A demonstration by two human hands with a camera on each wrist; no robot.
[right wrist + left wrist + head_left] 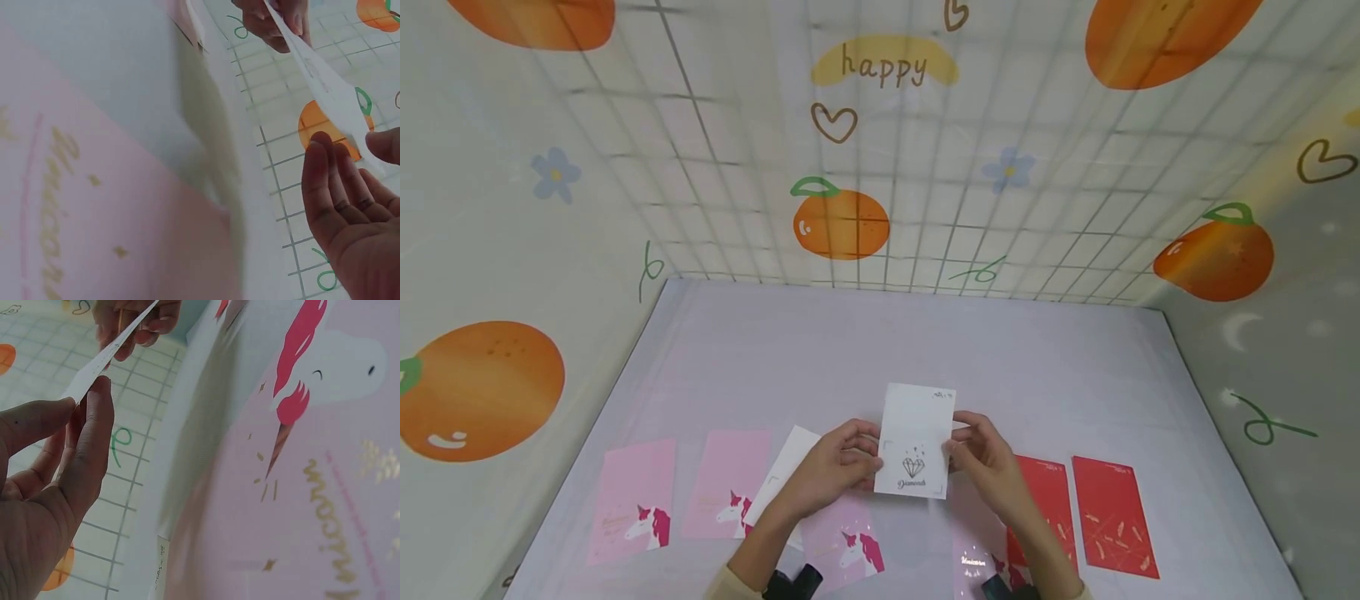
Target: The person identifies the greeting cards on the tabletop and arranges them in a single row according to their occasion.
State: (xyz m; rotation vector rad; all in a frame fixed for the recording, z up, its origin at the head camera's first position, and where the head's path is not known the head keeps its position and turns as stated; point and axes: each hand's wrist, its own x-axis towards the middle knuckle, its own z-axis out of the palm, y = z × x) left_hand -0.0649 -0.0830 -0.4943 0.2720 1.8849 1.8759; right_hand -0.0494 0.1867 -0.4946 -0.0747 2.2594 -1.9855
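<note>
A white card [917,429] with a printed diamond and the word "Diamonds" is held up over the table between both hands. On its left edge, the left hand [838,462] pinches it between thumb and fingers. The right hand [985,458] grips the opposite edge the same way, thumb in front and fingers behind. Seen nearly edge-on in the left wrist view, the card [106,359] runs from one hand to the other. Below the hands lies a pink unicorn card [842,542], and another pink card [973,533] lies partly under the right forearm.
Two more pink unicorn cards [632,500] lie at the left of the white table [850,350]. A second white card [786,458] is partly hidden by the left arm. Two red cards [1116,517] lie on the right. Curtains with orange prints [842,225] surround the table.
</note>
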